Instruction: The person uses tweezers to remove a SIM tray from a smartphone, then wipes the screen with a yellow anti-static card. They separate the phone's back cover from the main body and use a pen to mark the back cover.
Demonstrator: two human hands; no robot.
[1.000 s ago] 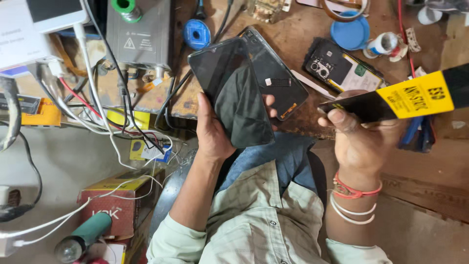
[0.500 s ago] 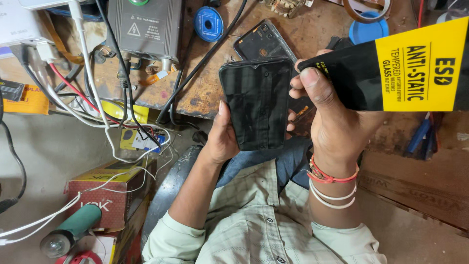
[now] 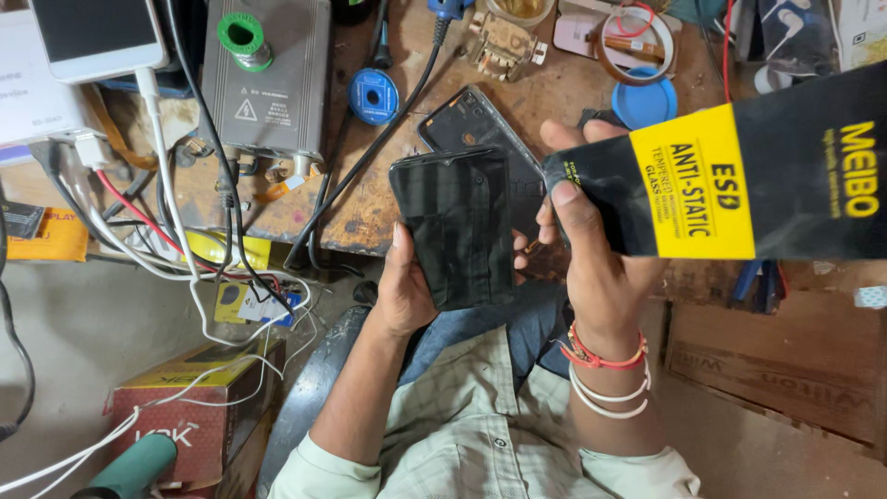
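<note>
Left hand [image 3: 407, 286] grips phone [image 3: 453, 226], centre | right hand [image 3: 591, 249] grips black-yellow packet [image 3: 739, 176], now raised right, nearer phone

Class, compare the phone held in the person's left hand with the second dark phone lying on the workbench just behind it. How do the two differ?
The held phone is gripped in the left hand, nearly upright in view and in full sight; the phone on the bench lies flat and tilted, partly hidden behind it. The held phone shows a plain glossy dark face; the bench phone's face looks duller, with small marks or openings. Both are dark, slim rectangular phones.
</note>
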